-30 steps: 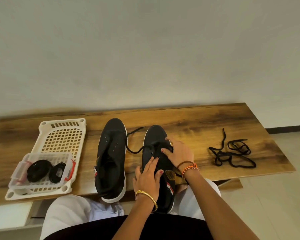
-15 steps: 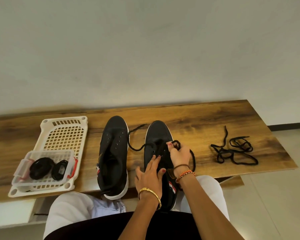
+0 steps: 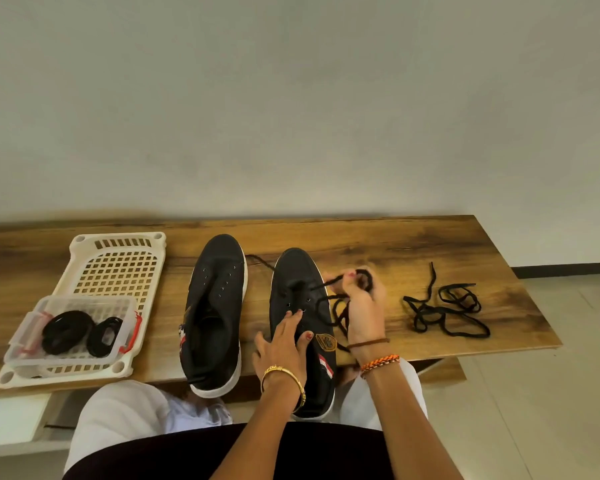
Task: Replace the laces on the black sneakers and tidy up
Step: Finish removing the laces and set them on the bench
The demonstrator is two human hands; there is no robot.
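tray [image 3: 84, 258]: white plastic, far left of desk [image 3: 378, 237], holds a small clear box [image 3: 28, 327] with two coiled black laces [image 3: 80, 329], likely the new ones, untouched
left sneaker [image 3: 215, 306]: upright, toe far, eyelets bare, no lace in it
right sneaker [image 3: 302, 306]: just right of the first, heel over the near desk edge, lace only in the far eyelets
left hand [image 3: 284, 344]: flat on the right sneaker's tongue, fingers straight, pressing it down, grasping nothing
old lace [image 3: 329, 299]: half out, one end trailing far-left between the shoes, rest bunched at the right hand
right hand [image 3: 362, 306]: beside the shoe, fingers clenched round the lace, pulling
loose lace [image 3: 444, 306]: tangled pile, right end of desk, apart from the shoes
progress: early; one shoe stripped, second nearly; relacing both and tidying left
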